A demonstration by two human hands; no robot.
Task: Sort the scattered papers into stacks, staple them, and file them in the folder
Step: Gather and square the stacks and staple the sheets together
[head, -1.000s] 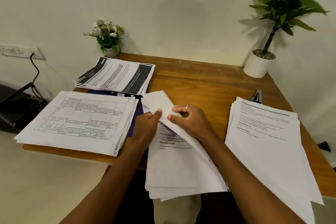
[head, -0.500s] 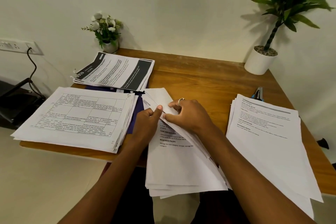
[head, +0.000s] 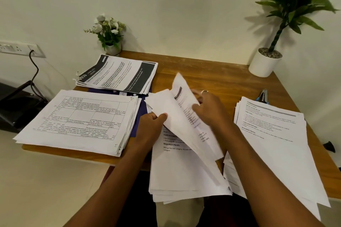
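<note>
A loose pile of white papers (head: 177, 173) lies at the table's near edge and overhangs it. My left hand (head: 151, 125) pinches the upper left corner of several sheets lifted off that pile. My right hand (head: 208, 108) holds a raised sheet (head: 181, 97) and peels it up and to the right. A stack of table-printed pages (head: 79, 121) sits at the left, a stack with dark bands (head: 118, 73) behind it, and a text stack (head: 273, 134) at the right. A dark purple folder (head: 137, 121) shows beneath the left stacks. A stapler (head: 263, 96) peeks out behind the right stack.
A wooden table (head: 212, 72) stands against a white wall. A small flower pot (head: 110, 37) sits at the back left and a tall plant in a white pot (head: 264, 62) at the back right. A wall socket with a black cable (head: 33, 64) is at the left.
My right hand has lifted the top sheets of the middle pile up and rightward, so a printed page now stands raised. My left hand slid to the corner of the lifted sheets.
</note>
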